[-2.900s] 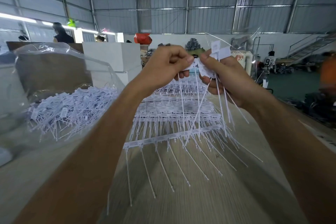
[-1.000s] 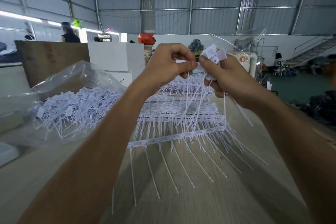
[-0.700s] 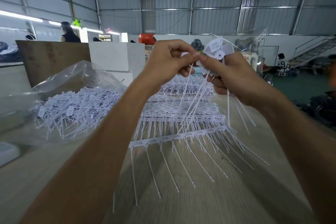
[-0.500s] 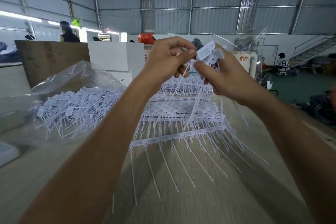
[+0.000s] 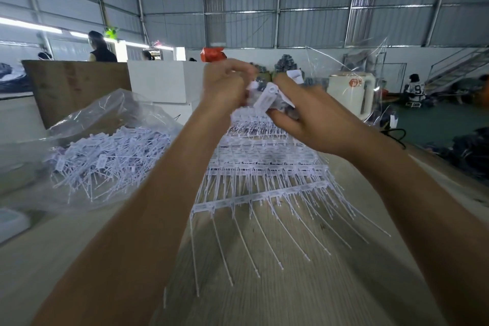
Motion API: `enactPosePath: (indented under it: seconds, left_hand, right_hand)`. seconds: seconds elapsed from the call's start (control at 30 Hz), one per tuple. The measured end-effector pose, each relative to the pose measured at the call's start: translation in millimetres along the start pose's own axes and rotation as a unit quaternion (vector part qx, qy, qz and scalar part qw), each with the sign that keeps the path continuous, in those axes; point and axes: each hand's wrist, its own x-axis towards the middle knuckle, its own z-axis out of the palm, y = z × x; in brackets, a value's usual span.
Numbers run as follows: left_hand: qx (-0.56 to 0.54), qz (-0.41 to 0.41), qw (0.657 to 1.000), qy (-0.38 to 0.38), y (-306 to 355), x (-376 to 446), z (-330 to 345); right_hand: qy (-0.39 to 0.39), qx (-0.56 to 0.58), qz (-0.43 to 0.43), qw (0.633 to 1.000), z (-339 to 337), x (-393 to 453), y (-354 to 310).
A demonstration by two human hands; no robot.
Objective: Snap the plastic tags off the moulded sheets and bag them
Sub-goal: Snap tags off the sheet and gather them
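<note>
Both hands are raised over the table, close together and blurred. My left hand (image 5: 225, 85) has its fingers curled and pinches the white plastic between the hands. My right hand (image 5: 304, 114) grips a bunch of white tags (image 5: 267, 95), their flat heads sticking up above its fingers. Below them a stack of white moulded sheets (image 5: 264, 167) lies on the wooden table (image 5: 264, 299), long thin tails fanning toward me. At the left, a clear plastic bag (image 5: 111, 111) lies open with a heap of loose tags (image 5: 105, 159) in it.
A brown board (image 5: 76, 87) and a white box (image 5: 164, 82) stand behind the bag. More clear plastic film (image 5: 370, 66) rises at the right. People stand and sit at the back of the hall. A white tray corner (image 5: 10, 222) shows at the left edge.
The hands have dropped a little and pressed closer together. The long tails that hung from them earlier are no longer seen hanging; the tag heads now lie bunched between the hands.
</note>
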Motion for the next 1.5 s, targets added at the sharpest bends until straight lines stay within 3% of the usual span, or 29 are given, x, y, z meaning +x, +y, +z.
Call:
enactPosePath:
  seconds: [0.1, 0.27, 0.4, 0.57, 0.7, 0.83, 0.87, 0.93, 1.0, 1.07, 1.17, 1.23, 1.37, 1.5]
  left_hand:
    - [-0.005, 0.043, 0.995, 0.087, -7, 12, -17]
    - [-0.036, 0.083, 0.995, -0.028, -3, -4, 0]
    - [-0.024, 0.152, 0.981, -0.119, 10, -19, 27]
    - [-0.014, 0.221, 0.974, -0.048, 9, -30, 37]
    - [-0.02, 0.278, 0.96, 0.013, 7, -30, 37]
    - [-0.005, 0.228, 0.973, 0.042, 8, -28, 39]
    - [-0.001, 0.181, 0.983, 0.011, 10, -29, 39]
    - [0.01, 0.075, 0.99, -0.121, 15, -32, 43]
    - [-0.004, 0.02, 0.966, -0.259, 17, -40, 46]
    - [-0.018, 0.014, 0.94, -0.34, 14, -46, 51]
    - [0.004, -0.018, 0.918, -0.396, 4, -47, 55]
    - [0.008, -0.039, 0.909, -0.414, -3, -46, 51]
    - [0.035, -0.06, 0.901, -0.428, -9, -43, 44]
    - [0.036, -0.049, 0.898, -0.436, -14, -34, 32]
  right_hand:
    - [0.011, 0.075, -0.005, 0.997, -5, 4, -17]
    - [0.161, 0.149, 0.103, 0.97, -19, 13, -17]
    - [0.183, 0.143, 0.188, 0.954, -14, 7, -4]
    - [0.207, 0.328, 0.244, 0.889, -3, 12, -4]
    - [0.202, 0.418, 0.233, 0.854, 0, 12, -8]
    - [0.22, 0.458, 0.215, 0.834, -2, 14, -11]
    - [0.231, 0.454, 0.215, 0.833, -2, 14, -10]
    - [0.256, 0.427, 0.219, 0.839, -4, 13, -7]
    - [0.278, 0.361, 0.227, 0.861, -5, 12, -2]
    - [0.298, 0.307, 0.213, 0.878, -4, 9, 0]
    - [0.31, 0.288, 0.194, 0.885, 6, 2, 1]
    - [0.273, 0.301, 0.203, 0.891, 15, -3, 2]
    - [0.193, 0.451, 0.294, 0.821, 18, -2, 1]
    - [0.157, 0.419, 0.334, 0.829, 14, 1, 10]
